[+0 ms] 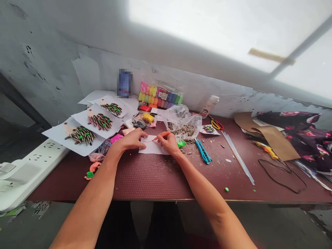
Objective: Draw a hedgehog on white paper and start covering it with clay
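1. From the head view, you have your right hand (169,142) closed round an orange pen (163,134), fingers pinched near its tip, which appears to meet the white sheet (153,148).
2. Your left hand (132,139) rests at the sheet's left side, fingers partly spread and gripping nothing that you can make out; they look to be steadying the paper on the desk (155,180).
3. A thin reddish curve (148,141) runs between your hands, so your work here looks like drawing an outline. A clean stroke calls for light pen pressure and a sheet that doesn't slip.
4. Beyond your right hand are sunflower seeds (184,130) in a clear plastic bag (178,113), with a blue cutting tool (203,151) nearer you. Left of your left hand, sheets with seed-covered hedgehog figures (82,135) overlap.
5. Your right hand covers part of the sheet's right side, and your left fingers hide its left edge. The pen's exact contact point is too small to confirm, as is whether the curve closes. Your thumb's press on the paper is hard to judge. The blue item (124,83) against the wall is pixelated, and your upper arms are cut off.
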Demonstrator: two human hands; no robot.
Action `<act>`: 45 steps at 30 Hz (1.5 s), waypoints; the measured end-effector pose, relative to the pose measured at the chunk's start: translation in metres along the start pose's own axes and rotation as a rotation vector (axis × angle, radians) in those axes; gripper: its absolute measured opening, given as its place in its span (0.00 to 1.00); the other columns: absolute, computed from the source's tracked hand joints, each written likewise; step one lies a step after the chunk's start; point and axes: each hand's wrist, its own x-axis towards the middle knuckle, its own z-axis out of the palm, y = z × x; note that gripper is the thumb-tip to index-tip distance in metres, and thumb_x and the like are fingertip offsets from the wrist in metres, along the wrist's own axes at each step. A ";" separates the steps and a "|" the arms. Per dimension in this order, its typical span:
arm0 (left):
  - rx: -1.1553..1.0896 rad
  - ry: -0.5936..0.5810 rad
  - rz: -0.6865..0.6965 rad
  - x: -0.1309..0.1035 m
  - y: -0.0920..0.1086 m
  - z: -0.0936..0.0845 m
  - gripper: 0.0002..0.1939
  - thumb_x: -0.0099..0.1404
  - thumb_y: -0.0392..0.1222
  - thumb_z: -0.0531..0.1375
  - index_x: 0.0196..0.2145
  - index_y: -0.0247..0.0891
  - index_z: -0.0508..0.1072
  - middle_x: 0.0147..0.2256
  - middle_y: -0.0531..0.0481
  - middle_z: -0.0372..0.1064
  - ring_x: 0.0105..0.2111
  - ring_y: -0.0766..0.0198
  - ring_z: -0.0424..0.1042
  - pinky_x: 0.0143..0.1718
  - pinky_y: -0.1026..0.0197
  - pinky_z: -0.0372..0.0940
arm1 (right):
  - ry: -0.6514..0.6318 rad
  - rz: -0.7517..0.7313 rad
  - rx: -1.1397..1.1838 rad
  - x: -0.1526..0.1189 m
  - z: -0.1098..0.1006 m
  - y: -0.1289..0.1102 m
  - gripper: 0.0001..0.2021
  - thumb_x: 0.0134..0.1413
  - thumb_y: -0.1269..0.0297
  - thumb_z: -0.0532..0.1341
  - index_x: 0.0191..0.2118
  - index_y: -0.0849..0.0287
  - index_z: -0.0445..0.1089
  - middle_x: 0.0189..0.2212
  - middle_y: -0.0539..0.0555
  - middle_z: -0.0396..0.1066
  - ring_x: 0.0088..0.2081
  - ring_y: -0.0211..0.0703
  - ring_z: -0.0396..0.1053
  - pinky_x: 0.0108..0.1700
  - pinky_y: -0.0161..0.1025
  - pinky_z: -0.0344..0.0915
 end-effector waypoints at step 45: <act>0.005 0.014 0.000 0.003 -0.005 0.002 0.34 0.45 0.45 0.63 0.52 0.34 0.76 0.48 0.42 0.70 0.44 0.51 0.73 0.48 0.57 0.68 | -0.001 -0.031 0.002 -0.001 -0.011 0.003 0.14 0.53 0.57 0.62 0.30 0.64 0.80 0.22 0.53 0.73 0.19 0.33 0.62 0.23 0.32 0.59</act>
